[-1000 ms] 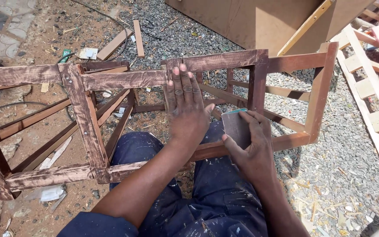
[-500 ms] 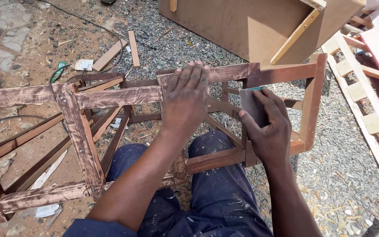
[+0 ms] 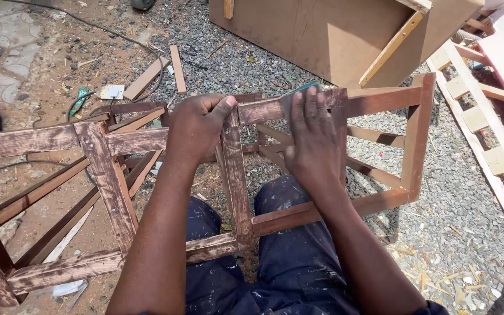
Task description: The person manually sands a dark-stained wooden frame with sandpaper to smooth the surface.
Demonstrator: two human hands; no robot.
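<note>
Gripping brown wooden frame [image 3: 234, 175], left hand [image 3: 196, 125] fingers curled round its rail, right hand [image 3: 313, 137] fingers pressed together flat, brown board box [image 3: 322, 35] behind

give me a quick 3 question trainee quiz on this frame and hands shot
1. True or false: the left hand grips the top rail of the wooden frame.
2. Where does the right hand press? A) top rail B) gravel C) the knee
3. What large thing stands behind the frame?

Key: 1 true; 2 A; 3 a brown board box.
</note>
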